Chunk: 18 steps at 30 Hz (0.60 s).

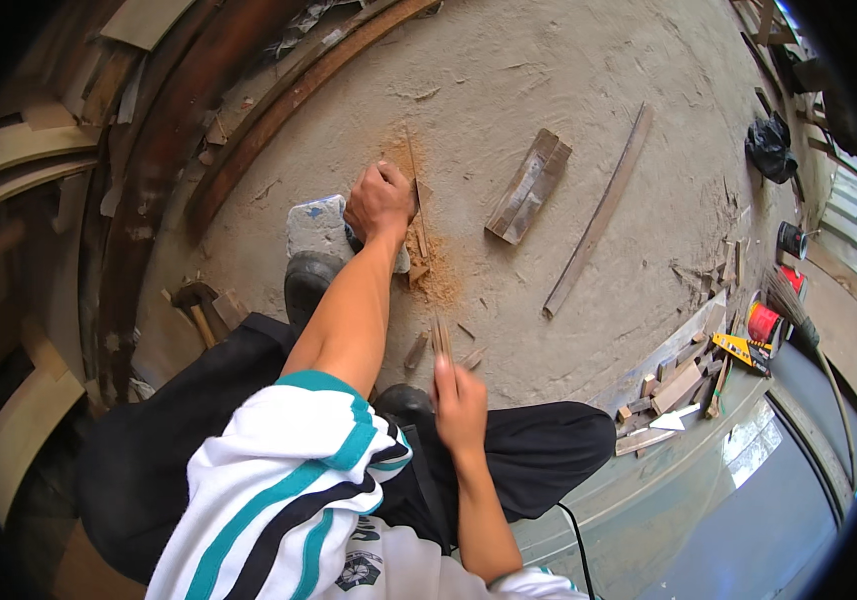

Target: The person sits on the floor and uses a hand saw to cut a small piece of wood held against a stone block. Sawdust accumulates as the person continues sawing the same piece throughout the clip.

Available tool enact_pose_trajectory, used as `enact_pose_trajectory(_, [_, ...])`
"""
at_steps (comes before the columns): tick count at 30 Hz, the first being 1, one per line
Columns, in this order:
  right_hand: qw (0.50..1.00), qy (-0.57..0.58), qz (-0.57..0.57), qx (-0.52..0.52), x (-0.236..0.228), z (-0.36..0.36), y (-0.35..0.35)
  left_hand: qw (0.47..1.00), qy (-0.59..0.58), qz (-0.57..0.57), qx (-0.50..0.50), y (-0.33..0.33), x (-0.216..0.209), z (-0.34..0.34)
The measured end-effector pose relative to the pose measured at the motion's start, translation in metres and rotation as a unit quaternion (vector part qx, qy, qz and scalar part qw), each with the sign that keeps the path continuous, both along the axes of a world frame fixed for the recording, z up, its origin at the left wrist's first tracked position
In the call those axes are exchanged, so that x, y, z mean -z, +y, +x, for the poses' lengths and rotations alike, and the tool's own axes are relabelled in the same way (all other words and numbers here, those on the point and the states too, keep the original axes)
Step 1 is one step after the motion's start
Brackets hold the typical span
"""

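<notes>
My left hand [382, 203] is a closed fist beside a white-grey block [317, 228]. It presses down on a small piece of wood [424, 197], mostly hidden beneath the fingers. Along the right side of that fist runs the thin, edge-on blade of a handsaw [441, 336]. Closer to me, my right hand [460, 400] is wrapped round the saw's wooden handle. Sawdust [439, 278] lies on the ground around the blade and the wood. A few small offcuts [416, 351] rest near the saw handle.
Right of the saw lie a short, thick wood block [529, 187] and a long wood strip [601, 210]. A hammer [199, 312] is by my left knee. Scrap wood [677, 388], a yellow handsaw [741, 350] and a broom [791, 308] are at right. Long beams [284, 103] line the left.
</notes>
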State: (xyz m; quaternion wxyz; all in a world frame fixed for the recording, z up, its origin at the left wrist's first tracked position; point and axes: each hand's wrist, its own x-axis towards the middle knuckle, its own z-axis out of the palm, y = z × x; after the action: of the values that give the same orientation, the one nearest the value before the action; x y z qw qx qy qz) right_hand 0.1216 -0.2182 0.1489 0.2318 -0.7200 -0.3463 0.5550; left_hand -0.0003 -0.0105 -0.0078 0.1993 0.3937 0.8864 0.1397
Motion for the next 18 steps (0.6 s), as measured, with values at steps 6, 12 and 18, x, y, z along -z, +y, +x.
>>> enact_pose_trajectory(6, [1.000,0.014,-0.019,0.008,-0.001,0.005,0.024,1.000,-0.003,-0.022,0.000,0.001,0.001,0.001])
enact_pose_trajectory(12, [0.999,0.032,-0.004,0.007,0.015,0.001,0.018,1.000,0.004,-0.018,0.010,0.001,0.003,0.001])
enact_pose_trajectory(18, [1.000,-0.005,-0.017,-0.013,0.003,0.008,0.006,0.999,-0.013,-0.035,0.004,-0.001,-0.005,0.006])
